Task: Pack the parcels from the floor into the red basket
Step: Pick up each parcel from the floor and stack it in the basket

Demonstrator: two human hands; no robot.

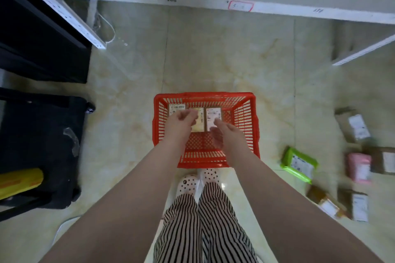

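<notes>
Striped trousers [205, 220] fill bottom centre, so I'm looking straight down. Both hands hover over the red basket [245, 121] mid-frame: left hand [179, 123] loosely curled, empty, right hand [224, 134] open. Two parcels [211, 116] lie inside; more parcels [299, 164] sit on the floor at right.

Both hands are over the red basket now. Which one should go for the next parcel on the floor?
Probably the right hand. All loose parcels, the nearest being the green plastic mailer, lie on the tiled floor to the right of the red plastic basket. The left hand would have to cross over the basket.
</notes>
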